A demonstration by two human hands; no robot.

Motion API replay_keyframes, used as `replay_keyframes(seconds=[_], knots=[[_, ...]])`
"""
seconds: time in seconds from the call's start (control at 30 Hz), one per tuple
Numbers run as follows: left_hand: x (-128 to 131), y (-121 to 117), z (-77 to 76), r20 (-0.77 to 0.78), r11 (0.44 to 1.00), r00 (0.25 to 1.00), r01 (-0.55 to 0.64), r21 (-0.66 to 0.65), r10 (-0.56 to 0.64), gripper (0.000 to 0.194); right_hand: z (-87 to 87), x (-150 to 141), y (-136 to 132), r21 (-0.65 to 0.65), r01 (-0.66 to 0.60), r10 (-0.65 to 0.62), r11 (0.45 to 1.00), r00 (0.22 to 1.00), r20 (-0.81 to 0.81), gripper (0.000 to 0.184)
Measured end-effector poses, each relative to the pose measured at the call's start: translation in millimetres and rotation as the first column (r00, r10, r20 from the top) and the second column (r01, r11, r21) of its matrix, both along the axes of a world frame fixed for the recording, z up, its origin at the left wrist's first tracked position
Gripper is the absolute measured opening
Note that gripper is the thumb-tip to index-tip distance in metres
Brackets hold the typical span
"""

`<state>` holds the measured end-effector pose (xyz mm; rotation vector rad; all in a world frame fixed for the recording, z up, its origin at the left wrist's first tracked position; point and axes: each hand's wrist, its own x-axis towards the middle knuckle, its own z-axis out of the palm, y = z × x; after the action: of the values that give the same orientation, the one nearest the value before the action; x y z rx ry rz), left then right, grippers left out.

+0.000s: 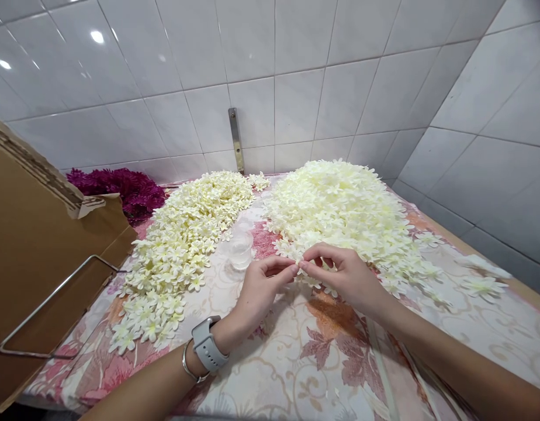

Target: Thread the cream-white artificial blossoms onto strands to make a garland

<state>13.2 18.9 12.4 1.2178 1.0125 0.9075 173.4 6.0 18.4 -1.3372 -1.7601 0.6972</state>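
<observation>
My left hand and my right hand meet above the table, fingertips almost touching. Thumb and forefinger of each are pinched together. Whatever lies between the fingertips is too small to make out against the pale flowers behind. Just beyond my right hand rises a large heap of white artificial flowers. A second heap, of cream flowers with yellowish centres, spreads to the left of my left hand. Between the heaps stands a small clear plastic cup, close to my left fingers.
A cardboard box with a bent metal wire handle takes up the left side. Purple flowers lie behind it. A floral cloth covers the table, with loose flowers at right. Tiled walls enclose the back and right.
</observation>
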Motion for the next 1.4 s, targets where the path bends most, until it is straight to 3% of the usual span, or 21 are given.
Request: replay_keyframes(seconds=[0.13,0.23,0.4,0.5,0.67,0.8,0.87,1.07,1.4], knots=[[-0.7,2.0,-1.5,-0.035,0.999,0.999,-0.011,0.048,0.013,0.015,1.2,0.4,1.6,-0.053,-0.029,0.029,0.998,1.0,-0.01,0.017],[-2.2,3.9,-3.3,-0.135,0.987,0.99,-0.012,0.162,0.034,0.013,1.2,0.4,2.6,-0.132,-0.075,0.073,0.988,0.997,-0.02,0.02],[-5.2,5.1,-5.3,-0.291,0.897,0.956,0.086,0.433,0.048,0.016,-1.2,-0.6,1.7,-0.15,-0.062,0.053,0.987,0.997,-0.061,0.021],[-6.0,5.4,-5.5,-0.326,0.854,0.942,0.108,0.509,0.075,0.015,-2.7,-0.8,1.3,-0.13,-0.026,0.018,0.991,0.998,-0.062,0.022],[-5.8,8.5,-6.3,-0.365,0.874,0.924,0.084,0.478,0.111,0.014,-1.9,-0.2,2.3,-0.136,0.001,-0.019,0.991,0.991,-0.131,0.022],[-5.5,10.8,-7.4,-0.396,0.901,0.908,0.054,0.43,0.135,0.004,-1.0,1.0,3.5,-0.132,0.097,-0.122,0.986,0.974,-0.193,0.021],[-5.4,10.5,-7.4,-0.382,0.892,0.914,0.053,0.448,0.138,0.009,-1.8,1.0,3.8,-0.128,0.125,-0.146,0.984,0.974,-0.173,0.02],[-5.7,9.8,-8.4,-0.358,0.838,0.929,0.119,0.533,0.096,0.012,-4.2,-2.1,2.0,-0.165,0.047,-0.072,0.985,0.986,-0.151,0.02],[-6.1,6.9,-5.8,-0.365,0.824,0.927,0.142,0.548,0.083,0.011,-3.6,-1.4,3.7,-0.297,-0.041,-0.057,0.954,0.947,-0.315,0.025]])
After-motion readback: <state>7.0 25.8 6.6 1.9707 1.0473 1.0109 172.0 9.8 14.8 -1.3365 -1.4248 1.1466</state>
